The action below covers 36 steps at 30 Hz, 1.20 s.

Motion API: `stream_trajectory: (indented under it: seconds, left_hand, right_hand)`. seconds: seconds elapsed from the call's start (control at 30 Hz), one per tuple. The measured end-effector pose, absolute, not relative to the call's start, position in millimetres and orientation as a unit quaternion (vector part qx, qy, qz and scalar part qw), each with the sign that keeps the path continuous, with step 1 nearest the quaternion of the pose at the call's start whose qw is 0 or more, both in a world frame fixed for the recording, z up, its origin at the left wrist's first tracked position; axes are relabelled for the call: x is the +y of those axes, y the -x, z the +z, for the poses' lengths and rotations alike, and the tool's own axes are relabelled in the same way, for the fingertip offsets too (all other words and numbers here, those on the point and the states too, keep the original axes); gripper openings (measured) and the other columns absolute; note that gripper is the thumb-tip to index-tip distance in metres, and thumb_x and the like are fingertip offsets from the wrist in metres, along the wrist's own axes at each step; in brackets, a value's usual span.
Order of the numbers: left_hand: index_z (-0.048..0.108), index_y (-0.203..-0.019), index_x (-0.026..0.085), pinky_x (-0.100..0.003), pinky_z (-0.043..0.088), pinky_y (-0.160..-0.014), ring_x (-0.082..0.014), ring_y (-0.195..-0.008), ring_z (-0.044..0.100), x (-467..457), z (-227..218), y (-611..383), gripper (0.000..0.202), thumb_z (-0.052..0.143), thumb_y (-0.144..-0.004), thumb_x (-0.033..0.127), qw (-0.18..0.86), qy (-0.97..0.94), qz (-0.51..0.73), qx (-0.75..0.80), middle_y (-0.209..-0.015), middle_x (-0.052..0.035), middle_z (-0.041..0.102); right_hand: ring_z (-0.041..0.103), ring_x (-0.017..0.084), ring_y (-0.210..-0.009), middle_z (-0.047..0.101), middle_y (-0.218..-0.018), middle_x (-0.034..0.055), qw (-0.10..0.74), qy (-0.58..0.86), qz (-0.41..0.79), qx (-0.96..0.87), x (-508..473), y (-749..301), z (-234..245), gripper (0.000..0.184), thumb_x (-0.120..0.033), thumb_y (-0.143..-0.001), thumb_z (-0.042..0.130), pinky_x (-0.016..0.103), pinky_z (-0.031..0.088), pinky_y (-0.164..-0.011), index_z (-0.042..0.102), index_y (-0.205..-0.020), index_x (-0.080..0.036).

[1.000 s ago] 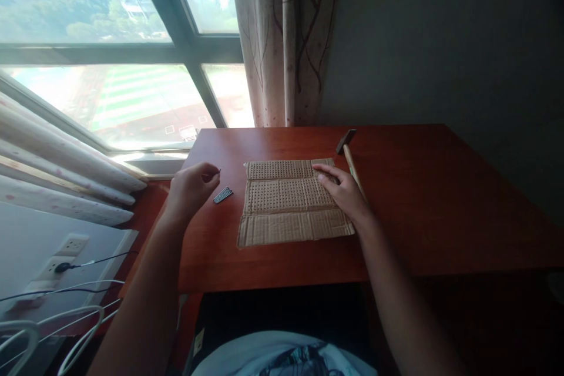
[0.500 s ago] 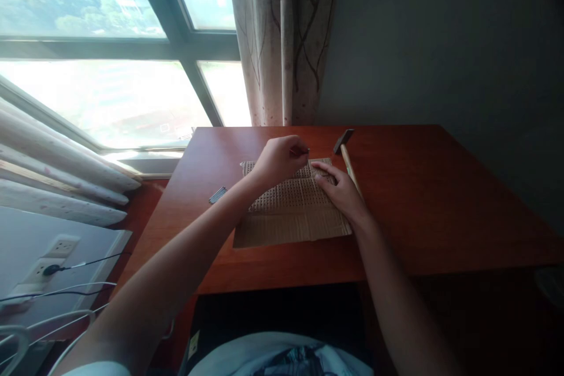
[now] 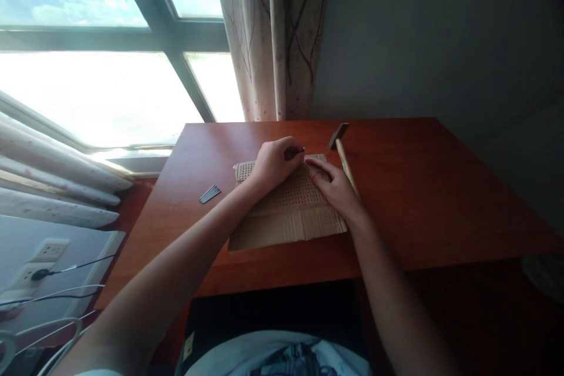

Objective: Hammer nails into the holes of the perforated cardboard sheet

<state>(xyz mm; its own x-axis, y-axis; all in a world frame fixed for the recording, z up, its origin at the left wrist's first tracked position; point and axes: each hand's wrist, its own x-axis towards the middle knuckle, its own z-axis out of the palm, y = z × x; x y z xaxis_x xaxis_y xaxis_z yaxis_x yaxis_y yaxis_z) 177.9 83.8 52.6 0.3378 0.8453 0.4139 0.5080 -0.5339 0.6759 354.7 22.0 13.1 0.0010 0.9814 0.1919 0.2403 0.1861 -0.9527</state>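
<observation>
A brown cardboard sheet [image 3: 286, 217] full of small holes lies on the red-brown table [image 3: 423, 188]. My left hand [image 3: 275, 161] hovers over the sheet's far edge, its fingers pinched on a thin nail [image 3: 302, 151]. Flat on the sheet's far right part rests my right hand [image 3: 332, 185], fingers stretched out, fingertips close to the nail. A hammer [image 3: 341, 153] with a wooden handle and dark head lies just beyond my right hand, untouched. A small bundle of nails [image 3: 210, 193] lies on the table to the left of the sheet.
A patterned curtain [image 3: 275, 35] hangs behind the table beside a large window [image 3: 101, 82]. A wall socket with a plugged cable [image 3: 37, 273] and white wire loops sit at the lower left. A dark wall stands to the right.
My left hand moved from beside the nail bundle rightward across the cardboard with a nail pinched in it, ending near my right fingertips. My right hand stayed on the sheet.
</observation>
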Motion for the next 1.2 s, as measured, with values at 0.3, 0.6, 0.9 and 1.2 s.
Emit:
stream_trajectory:
  seconds: [0.3,0.6,0.9,1.2]
  left_hand:
    - [0.072,-0.089,0.018,-0.024,0.051,-0.065,-0.0147,-0.071,0.068,83.5,51.1,-177.9,0.009,0.067,-0.082,0.019,0.206,-0.793,0.375,0.434,-0.081,-0.0024,0.076]
    - [0.071,-0.088,0.019,-0.024,0.049,-0.064,-0.0154,-0.071,0.067,80.2,54.7,-178.6,0.009,0.065,-0.082,0.02,0.184,-0.801,0.36,0.441,-0.08,-0.0025,0.075]
    - [0.07,-0.087,0.019,-0.024,0.05,-0.065,-0.0154,-0.071,0.067,78.5,56.3,-179.3,0.009,0.063,-0.082,0.019,0.185,-0.8,0.364,0.439,-0.08,-0.0027,0.075]
    - [0.07,-0.087,0.019,-0.024,0.05,-0.065,-0.015,-0.071,0.067,79.0,55.1,-179.3,0.009,0.063,-0.081,0.019,0.191,-0.797,0.371,0.438,-0.081,-0.0024,0.075]
  right_hand:
    - [0.062,0.022,-0.127,0.071,-0.13,0.0046,0.483,0.515,0.382,-0.596,21.9,-354.9,12.6,0.035,-0.031,-0.089,0.063,0.044,0.043,-0.115,0.072,-0.122,-0.025]
    - [0.062,0.021,-0.126,0.071,-0.13,0.0044,0.486,0.511,0.381,-0.597,22.1,-355.5,10.9,0.034,-0.031,-0.09,0.063,0.042,0.044,-0.115,0.071,-0.122,-0.025]
    - [0.062,0.022,-0.127,0.071,-0.13,0.0047,0.485,0.512,0.379,-0.599,21.6,-355.0,12.4,0.034,-0.034,-0.09,0.062,0.043,0.043,-0.115,0.072,-0.122,-0.026]
    - [0.062,0.021,-0.127,0.071,-0.13,0.0033,0.481,0.509,0.379,-0.605,21.8,-356.2,12.7,0.034,-0.033,-0.091,0.062,0.043,0.043,-0.116,0.071,-0.123,-0.027]
